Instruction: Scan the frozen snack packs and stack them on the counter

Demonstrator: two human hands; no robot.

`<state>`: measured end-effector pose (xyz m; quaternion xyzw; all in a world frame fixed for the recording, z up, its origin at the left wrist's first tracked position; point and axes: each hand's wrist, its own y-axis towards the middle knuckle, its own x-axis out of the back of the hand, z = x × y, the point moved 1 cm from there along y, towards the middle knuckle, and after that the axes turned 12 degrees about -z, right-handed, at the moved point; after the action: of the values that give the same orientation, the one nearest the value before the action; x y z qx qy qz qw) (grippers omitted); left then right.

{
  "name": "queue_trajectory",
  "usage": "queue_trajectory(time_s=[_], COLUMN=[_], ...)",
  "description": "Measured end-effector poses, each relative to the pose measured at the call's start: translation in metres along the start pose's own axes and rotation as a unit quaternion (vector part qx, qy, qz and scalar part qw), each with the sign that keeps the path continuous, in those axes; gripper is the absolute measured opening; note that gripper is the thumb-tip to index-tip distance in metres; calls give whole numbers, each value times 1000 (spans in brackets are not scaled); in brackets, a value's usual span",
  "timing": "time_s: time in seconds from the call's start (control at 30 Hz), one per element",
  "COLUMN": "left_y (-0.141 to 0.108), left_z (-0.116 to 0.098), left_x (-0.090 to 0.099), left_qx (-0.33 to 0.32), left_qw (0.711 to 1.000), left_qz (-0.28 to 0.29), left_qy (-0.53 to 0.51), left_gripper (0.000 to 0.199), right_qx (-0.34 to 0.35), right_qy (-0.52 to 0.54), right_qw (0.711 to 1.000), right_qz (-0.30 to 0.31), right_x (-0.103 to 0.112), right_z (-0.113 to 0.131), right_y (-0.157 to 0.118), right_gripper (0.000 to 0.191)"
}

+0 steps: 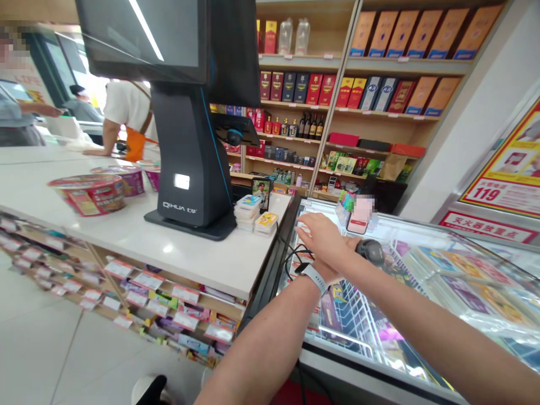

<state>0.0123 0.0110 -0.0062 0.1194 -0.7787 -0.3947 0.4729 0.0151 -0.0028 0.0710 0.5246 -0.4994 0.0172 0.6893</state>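
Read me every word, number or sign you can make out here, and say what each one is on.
"QIHUA" on the black kiosk base
"119" on the yellow-and-red poster
Red sign below it: Chinese characters, too slanted to read surely
Shelf price tags: too small to read

Scanner (369, 252): black
Watch strap (313, 278): white
Kiosk (189, 163): black, blue edge
Tub (90, 195): red, yellow print
Apron (135, 144): orange
Poster (506, 169): red, yellow

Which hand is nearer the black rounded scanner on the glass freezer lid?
Right hand: just left of the scanner, wrist beside it. Left hand: farther away, below the right hand.
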Motion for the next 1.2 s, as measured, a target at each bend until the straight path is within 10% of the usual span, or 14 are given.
queue_trajectory(time_s=[0.67,1.2], left_y=[7,8], left_z=[7,0], left_x=[-7,-2], left_qx=[-20,-4], left_qw=[995,994], left_qz=[83,101], left_qy=[-42,-30], left_gripper=[46,46], right_qx=[-42,31], right_qy=[-3,-45], right_qw=[971,974], right_qz=[234,220], right_x=[-117,-105], right_z=[28,37], right_y=[65,57], right_gripper=[68,38])
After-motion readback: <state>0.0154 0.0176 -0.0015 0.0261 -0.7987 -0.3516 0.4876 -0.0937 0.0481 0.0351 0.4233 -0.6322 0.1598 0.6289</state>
